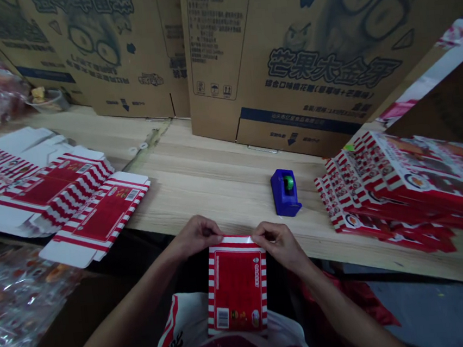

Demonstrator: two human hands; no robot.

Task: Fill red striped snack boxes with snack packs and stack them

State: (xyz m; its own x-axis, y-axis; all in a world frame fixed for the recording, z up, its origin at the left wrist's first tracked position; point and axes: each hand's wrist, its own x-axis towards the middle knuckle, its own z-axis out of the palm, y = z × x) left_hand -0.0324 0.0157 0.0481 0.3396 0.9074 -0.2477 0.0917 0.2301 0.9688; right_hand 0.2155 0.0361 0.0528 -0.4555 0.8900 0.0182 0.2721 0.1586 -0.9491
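Note:
A red box with striped white edges stands against my body in front of the table edge, its barcode side facing up. My left hand pinches its top left corner. At the top right corner, my right hand pinches the same edge between thumb and fingers. The box's top edge looks closed along a white strip; its underside is hidden. Just beyond my right hand, a blue tape dispenser with a green core sits on the wooden table.
Flat red-and-white cartons lie in a pile at left. Stacked filled boxes stand at right. Big brown cardboard boxes line the back. Clear bags of wrapped items are at lower left, and a plastic tub sits at back left.

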